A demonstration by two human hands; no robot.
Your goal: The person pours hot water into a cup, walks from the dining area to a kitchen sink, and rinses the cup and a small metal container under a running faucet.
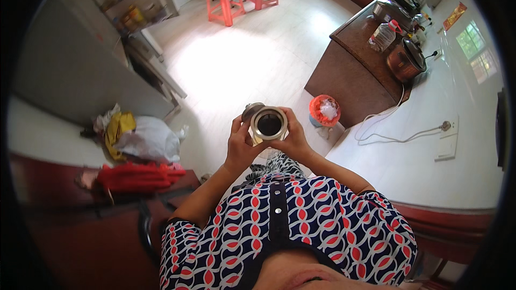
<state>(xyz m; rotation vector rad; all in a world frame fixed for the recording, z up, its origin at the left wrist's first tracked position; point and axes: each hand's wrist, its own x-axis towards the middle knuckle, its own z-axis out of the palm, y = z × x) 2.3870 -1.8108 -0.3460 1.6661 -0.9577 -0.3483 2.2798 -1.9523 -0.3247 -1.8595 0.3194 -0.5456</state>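
Note:
Both hands are in front of my chest around a round container with a metal rim (pixel 269 123), whose mouth faces up and looks dark inside. My left hand (pixel 242 145) grips its left side, and its fingers are also at a round metal lid (pixel 252 111) that stands tilted beside the rim, at its upper left. Whether the lid is hinged to the container I cannot tell. My right hand (pixel 294 139) wraps the container's right side, with its thumb near the lower rim. The container's lower body is mostly hidden by the hands and the rim.
A bin with a red liner (pixel 325 110) stands on the floor by a brown counter (pixel 350 84), which bears a plastic bottle (pixel 383 36) and a cooker (pixel 406 60). Pink stools (pixel 225 3) are farther off. White and yellow bags (pixel 149 139) lie left, near red cloth (pixel 141 177).

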